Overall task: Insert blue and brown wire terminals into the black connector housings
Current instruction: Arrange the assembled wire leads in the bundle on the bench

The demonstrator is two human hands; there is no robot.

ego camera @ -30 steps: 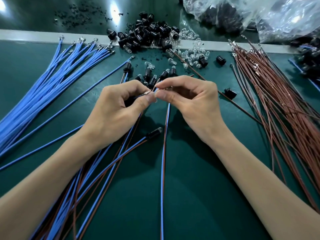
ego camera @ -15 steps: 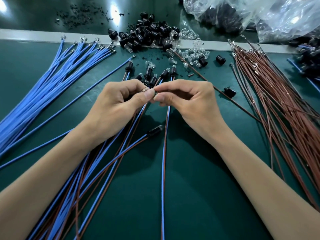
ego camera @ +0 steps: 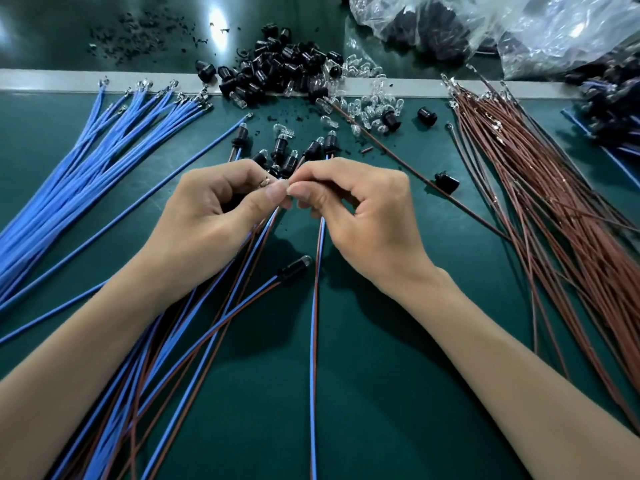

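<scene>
My left hand [ego camera: 214, 209] grips a black connector housing, mostly hidden inside its curled fingers, with a copper terminal [ego camera: 265, 181] showing at the thumb. Blue and brown wires [ego camera: 256, 237] run from it down to the left. My right hand [ego camera: 356, 209] pinches a small shiny piece [ego camera: 283, 185] against the left thumb tip; what it is stays unclear. A loose blue wire bundle [ego camera: 86, 168] lies on the left and a brown wire bundle [ego camera: 554, 220] on the right. Black housings [ego camera: 277, 71] are heaped at the back.
Several finished assemblies [ego camera: 284, 147] lie just beyond my fingers and one more [ego camera: 294, 266] below them. A blue-brown pair [ego camera: 313, 323] runs under my right hand. Clear bulbs [ego camera: 374, 105], stray housings [ego camera: 446, 181] and plastic bags [ego camera: 485, 26] sit at the back and right.
Both hands stay joined at the fingertips and have drifted slightly toward me. My right fingers have shifted their pinch a little.
</scene>
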